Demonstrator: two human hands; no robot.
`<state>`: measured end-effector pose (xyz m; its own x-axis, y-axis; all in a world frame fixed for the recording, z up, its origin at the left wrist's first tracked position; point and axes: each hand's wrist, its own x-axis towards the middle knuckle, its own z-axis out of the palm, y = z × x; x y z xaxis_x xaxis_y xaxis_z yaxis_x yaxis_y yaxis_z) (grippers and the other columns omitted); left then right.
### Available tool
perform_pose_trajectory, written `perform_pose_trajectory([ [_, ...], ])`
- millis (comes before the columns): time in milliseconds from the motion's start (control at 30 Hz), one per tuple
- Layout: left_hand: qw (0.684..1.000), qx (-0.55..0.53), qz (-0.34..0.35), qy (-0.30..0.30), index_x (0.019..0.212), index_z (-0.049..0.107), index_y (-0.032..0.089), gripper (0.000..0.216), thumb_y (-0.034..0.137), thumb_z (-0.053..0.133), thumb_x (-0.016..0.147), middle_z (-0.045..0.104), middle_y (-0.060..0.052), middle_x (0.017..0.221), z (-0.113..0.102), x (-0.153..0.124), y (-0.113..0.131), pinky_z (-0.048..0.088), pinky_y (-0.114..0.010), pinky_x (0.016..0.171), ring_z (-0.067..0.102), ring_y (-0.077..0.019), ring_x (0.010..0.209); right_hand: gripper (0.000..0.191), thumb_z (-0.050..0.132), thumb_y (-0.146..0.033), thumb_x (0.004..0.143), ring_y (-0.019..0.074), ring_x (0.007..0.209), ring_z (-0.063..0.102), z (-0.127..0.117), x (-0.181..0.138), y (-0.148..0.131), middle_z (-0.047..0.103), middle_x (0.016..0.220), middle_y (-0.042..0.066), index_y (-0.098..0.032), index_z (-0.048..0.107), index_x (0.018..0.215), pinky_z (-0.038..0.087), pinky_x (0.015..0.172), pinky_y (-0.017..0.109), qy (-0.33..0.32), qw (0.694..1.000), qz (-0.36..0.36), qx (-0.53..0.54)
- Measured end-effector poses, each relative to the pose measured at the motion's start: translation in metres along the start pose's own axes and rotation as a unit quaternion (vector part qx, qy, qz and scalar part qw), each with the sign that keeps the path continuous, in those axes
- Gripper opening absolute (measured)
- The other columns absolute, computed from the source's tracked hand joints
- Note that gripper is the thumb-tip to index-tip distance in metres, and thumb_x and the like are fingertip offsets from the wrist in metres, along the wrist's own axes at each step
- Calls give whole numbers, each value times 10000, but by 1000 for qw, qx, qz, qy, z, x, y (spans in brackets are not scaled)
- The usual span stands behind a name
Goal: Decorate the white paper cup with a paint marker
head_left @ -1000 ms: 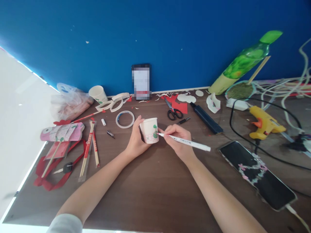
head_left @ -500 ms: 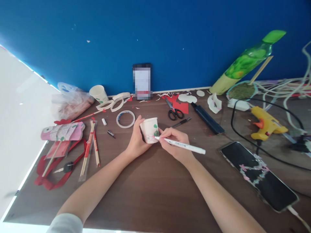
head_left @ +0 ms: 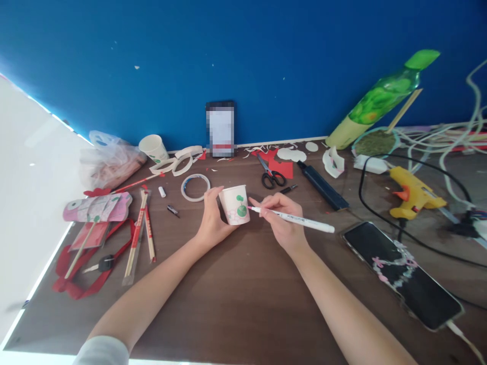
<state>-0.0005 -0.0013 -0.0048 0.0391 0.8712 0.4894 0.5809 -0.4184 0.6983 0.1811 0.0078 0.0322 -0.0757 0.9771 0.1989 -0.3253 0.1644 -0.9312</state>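
Observation:
My left hand (head_left: 213, 218) grips a white paper cup (head_left: 233, 204) from its left side, and the cup leans slightly. Green leaf prints and pink drawn lines show on its wall. Between the fingers of my right hand (head_left: 285, 219) is a white marker pen (head_left: 304, 221) with a pink tip. That tip points at the cup's right side, close to the green print; whether it touches I cannot tell. Behind the hands lie black-handled scissors (head_left: 272, 177), a roll of tape (head_left: 195, 187) and a dark pen (head_left: 288, 189).
On the right are a yellow glue gun (head_left: 414, 191) with its cable, a phone (head_left: 403, 276) and a green bottle (head_left: 380, 101) leaning on the blue wall. At left lie wrapped chopsticks (head_left: 137, 233), a pink paper fish (head_left: 97, 207) and a key (head_left: 104, 263). Another phone (head_left: 221, 129) stands upright behind.
My right hand has drawn the marker a little to the right, away from the cup's front. The cup has turned slightly in my left hand, so more of the green print shows.

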Motion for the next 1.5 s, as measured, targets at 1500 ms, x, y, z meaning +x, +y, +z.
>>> perform_pose_trajectory([
  [1500, 998, -53, -17, -26, 1385, 226, 219, 951, 439, 820, 676, 344, -225, 1451, 1, 0, -2, 340, -535, 1142, 373, -350, 1405, 218, 752, -232, 669, 123, 564, 577, 7, 0, -6, 547, 605, -40, -221, 553, 580, 559, 932, 445, 2, 993, 14, -117],
])
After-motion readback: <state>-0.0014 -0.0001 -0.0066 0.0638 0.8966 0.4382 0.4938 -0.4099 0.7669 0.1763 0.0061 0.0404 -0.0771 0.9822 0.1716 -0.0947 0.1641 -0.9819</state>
